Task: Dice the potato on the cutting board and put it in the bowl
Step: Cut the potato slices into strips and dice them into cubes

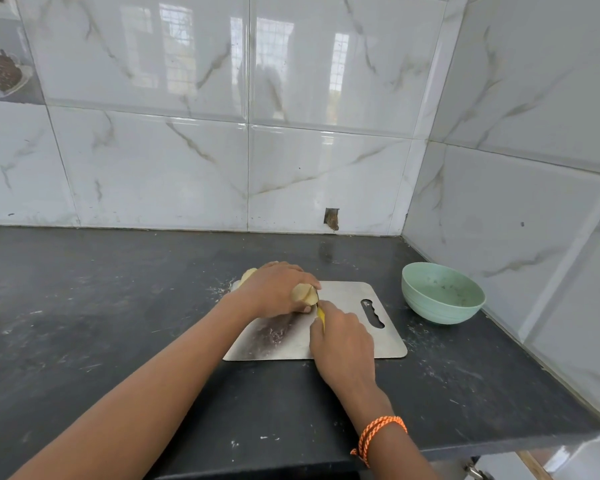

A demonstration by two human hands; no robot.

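Left hand (274,289) sits just above centre of frame, fingers curled over the top of the potato (305,294), clamping it down on the cutting board (354,327). Cut end of the potato pokes out from under the fingers toward the right, w/ what look like slice lines already in the pale flesh. Another pale bit (248,273) shows at the upper left of that hand; can't tell if it's the same potato or a separate piece.

Right hand (342,344), centre-right of frame, fingers wrapped tight round a knife handle (321,315), only a sliver of yellow showing. Blade is hidden between the two hands, so can't say how deep it sits. Looks like mid-slice, by my read: no cubes on the board, so dicing is at an early stage.

Green bowl (442,294) waits right of the board, near it but not touching, close to the wall corner. Looks empty apart from some specks inside.

Handling, as I judge it: potato is firm and dense, won't squash, but it's rounded and the cut faces will be wet, so prob. slippery and keen to roll. Metal board is smooth too, no help there. Best hold is from above, fingertips tucked back from the cut end, flat side down once there is one. Dice will be small and light; scoop w/ both hands or slide off the board edge into the bowl.

Orange cord bracelet (378,436) on the right wrist, lower right of frame. Dark counter (118,323) under it all, scuffed w/ pale marks.
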